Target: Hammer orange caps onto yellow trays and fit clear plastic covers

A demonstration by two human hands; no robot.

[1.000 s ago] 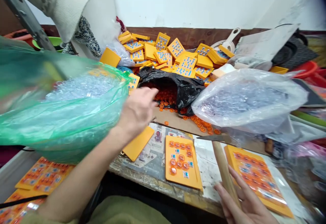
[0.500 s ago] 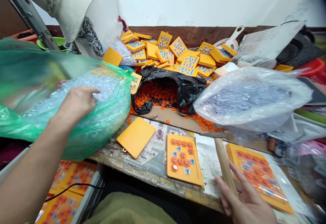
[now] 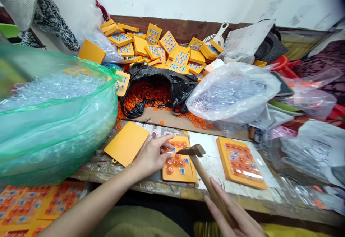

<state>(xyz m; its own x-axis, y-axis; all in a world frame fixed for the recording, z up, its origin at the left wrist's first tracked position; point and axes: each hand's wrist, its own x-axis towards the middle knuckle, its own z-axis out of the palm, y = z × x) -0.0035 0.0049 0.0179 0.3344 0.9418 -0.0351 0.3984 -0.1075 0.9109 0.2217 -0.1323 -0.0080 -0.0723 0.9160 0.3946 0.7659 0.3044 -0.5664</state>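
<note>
My right hand (image 3: 229, 215) is wrapped around the wooden handle of a hammer (image 3: 211, 186), whose dark metal head hangs over the right side of a yellow board (image 3: 175, 176). The board lies on the bench with several round orange pieces and small blue-and-white squares on its face. My left hand (image 3: 152, 158) reaches over the board's left side, thumb and fingers pinched together close to the orange pieces; whatever they hold is too small to make out. Left of it rests a blank yellow board (image 3: 126, 143). To the right lies another yellow board (image 3: 242, 165) filled with orange pieces.
A green bag (image 3: 61, 129) of clear plastic pieces bulges at the left. Orange rings spill from a black bag (image 3: 184, 93) at the back centre. A white bag (image 3: 234, 97) of clear pieces stands at right, with piled yellow boards (image 3: 141, 45) behind.
My left hand has left the clear pieces in the green bag and come right, onto the yellow board. The hammer has swung left over that board. The view has turned right.
</note>
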